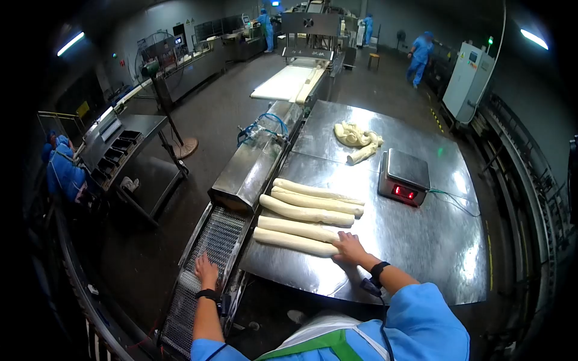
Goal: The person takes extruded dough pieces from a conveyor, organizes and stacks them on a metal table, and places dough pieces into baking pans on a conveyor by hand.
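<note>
five dough rolls (307,212) lie left of the right hand (349,248); its half-curled fingers touch the nearest ends, hold unclear; a one-sided tug could stretch them. the left hand (206,271), spread over the mesh belt (221,237), carries nothing.

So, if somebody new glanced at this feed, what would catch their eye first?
Probably the long pale rolls lying side by side on the shiny metal table, with the right hand at the near rolls' right ends. Next, the glowing red display on the scale to their right, then the twisted pale heap farther back on the table.
</note>
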`<action>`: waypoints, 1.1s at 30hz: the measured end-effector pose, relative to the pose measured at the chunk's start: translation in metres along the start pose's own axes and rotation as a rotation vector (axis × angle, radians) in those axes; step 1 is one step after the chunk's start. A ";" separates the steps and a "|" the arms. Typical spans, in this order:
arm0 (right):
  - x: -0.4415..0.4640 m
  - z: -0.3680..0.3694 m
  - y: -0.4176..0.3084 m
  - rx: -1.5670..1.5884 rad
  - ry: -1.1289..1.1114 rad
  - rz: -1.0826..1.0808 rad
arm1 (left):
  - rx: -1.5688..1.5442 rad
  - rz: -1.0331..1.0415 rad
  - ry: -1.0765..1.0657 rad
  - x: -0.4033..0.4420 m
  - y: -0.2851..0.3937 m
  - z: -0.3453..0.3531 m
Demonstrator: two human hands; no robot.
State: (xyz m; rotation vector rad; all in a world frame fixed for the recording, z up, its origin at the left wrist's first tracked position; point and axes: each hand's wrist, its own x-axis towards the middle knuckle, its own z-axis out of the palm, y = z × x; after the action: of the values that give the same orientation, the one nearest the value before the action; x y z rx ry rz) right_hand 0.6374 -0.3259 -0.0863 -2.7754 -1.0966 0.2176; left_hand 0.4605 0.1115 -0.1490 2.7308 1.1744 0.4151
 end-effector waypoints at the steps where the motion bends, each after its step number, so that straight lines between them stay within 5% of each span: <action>1: -0.008 0.002 0.002 0.000 0.061 -0.043 | -0.018 -0.024 -0.141 -0.003 -0.011 -0.012; 2: -0.014 0.004 0.004 0.001 0.123 -0.085 | -0.037 -0.048 -0.282 -0.008 -0.017 -0.023; 7: -0.033 0.014 0.007 -0.003 0.002 0.106 | -0.087 -0.034 -0.081 -0.022 -0.025 -0.034; 12: -0.062 0.038 0.012 0.025 0.108 0.189 | -0.113 -0.064 -0.068 -0.024 -0.025 -0.033; 22: -0.054 0.030 0.001 -0.065 0.184 -0.020 | -0.101 -0.133 -0.203 -0.027 -0.009 -0.022; 33: -0.008 0.026 -0.016 -0.030 0.161 -0.031 | -0.213 0.236 -0.032 -0.073 0.103 -0.006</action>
State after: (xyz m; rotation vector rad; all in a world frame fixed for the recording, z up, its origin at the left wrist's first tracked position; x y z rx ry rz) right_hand 0.6156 -0.3173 -0.1084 -2.7437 -1.1100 -0.0256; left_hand 0.4819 -0.0125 -0.1331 2.6826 0.7532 0.4915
